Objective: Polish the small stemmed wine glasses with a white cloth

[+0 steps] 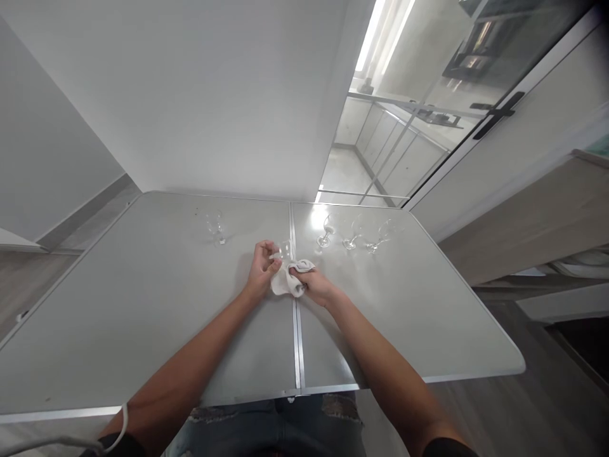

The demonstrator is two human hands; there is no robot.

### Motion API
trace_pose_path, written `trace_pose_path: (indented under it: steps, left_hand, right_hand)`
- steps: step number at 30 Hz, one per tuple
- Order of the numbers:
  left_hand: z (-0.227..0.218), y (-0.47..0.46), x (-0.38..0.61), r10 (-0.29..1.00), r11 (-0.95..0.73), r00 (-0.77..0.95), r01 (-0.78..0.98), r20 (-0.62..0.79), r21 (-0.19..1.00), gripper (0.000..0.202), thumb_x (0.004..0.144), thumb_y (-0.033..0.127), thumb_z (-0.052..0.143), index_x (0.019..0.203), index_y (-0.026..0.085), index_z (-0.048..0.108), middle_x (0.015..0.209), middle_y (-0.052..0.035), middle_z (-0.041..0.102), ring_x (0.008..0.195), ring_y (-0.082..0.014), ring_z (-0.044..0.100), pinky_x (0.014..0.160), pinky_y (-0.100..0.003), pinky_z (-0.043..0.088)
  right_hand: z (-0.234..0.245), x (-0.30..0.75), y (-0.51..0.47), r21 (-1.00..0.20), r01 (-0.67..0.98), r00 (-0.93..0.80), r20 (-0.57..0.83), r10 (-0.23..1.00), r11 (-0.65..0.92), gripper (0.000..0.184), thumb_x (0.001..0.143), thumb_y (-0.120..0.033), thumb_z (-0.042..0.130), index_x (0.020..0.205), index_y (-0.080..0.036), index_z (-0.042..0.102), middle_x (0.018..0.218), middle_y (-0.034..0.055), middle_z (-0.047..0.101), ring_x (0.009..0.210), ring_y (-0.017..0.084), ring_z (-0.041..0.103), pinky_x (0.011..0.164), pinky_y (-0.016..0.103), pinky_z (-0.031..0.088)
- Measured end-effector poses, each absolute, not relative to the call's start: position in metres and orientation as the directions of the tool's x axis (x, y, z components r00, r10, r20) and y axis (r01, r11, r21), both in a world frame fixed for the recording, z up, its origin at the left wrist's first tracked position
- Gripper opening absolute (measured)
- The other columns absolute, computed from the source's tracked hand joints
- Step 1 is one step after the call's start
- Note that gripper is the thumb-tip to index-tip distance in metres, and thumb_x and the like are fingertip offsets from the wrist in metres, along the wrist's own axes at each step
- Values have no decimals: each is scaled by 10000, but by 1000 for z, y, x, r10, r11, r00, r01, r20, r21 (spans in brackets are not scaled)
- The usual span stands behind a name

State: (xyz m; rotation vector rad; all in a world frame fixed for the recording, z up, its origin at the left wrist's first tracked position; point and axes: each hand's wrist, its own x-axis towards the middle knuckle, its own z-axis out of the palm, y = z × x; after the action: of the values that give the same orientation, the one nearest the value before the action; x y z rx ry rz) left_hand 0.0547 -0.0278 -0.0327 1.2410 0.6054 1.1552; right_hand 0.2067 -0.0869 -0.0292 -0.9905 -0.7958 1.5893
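Note:
My left hand (261, 270) is closed around a clear wine glass (283, 249) held over the middle of the grey folding table (143, 304). My right hand (314, 284) grips a crumpled white cloth (288, 279) that presses against the glass. Both hands meet just above the table's centre seam.
Three clear wine glasses (353, 233) stand in a row to the right of my hands, toward the far edge. One more glass (216, 227) stands alone at the far left. A white wall rises behind the table, with a glass door at the right.

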Motion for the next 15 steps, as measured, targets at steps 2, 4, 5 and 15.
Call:
trace_pose_path:
  steps: [2,4,5,15]
  left_hand:
    - [-30,-30,56,856,96,495,-439,151,893,565,857,544,683,1267,208,485,1231,-131,603,1105,-230,603,927,-349,486]
    - [-30,-31,57,838,136,526,-460,146,877,578,871,534,684,1299,196,493,1235,-150,630,1135,-256,624,957,-387,496]
    - [-32,-31,58,855,96,492,-463,165,881,576,856,516,714,1287,197,504,1214,-143,643,1138,-258,630,962,-389,498]
    - [-37,-28,55,874,88,446,-538,194,839,453,851,388,743,1232,213,572,1171,-103,664,1108,-240,646,925,-361,516]
  right_hand:
    - [-30,205,-89,-851,-419,-238,-234,943,-317,389,733,-508,815,842,-184,629,720,15,637,641,165,583,585,306,496]
    - [-30,205,-89,-915,-315,-241,-180,954,-253,363,787,-514,754,849,-186,611,724,19,628,645,168,577,594,309,490]
    - [-30,206,-89,-964,-205,-205,-127,970,-170,324,815,-486,724,856,-186,609,743,24,633,667,170,580,626,311,491]
    - [-25,210,-89,-994,13,-168,-108,980,-107,229,805,-386,721,834,-191,604,747,24,634,705,191,574,679,317,461]
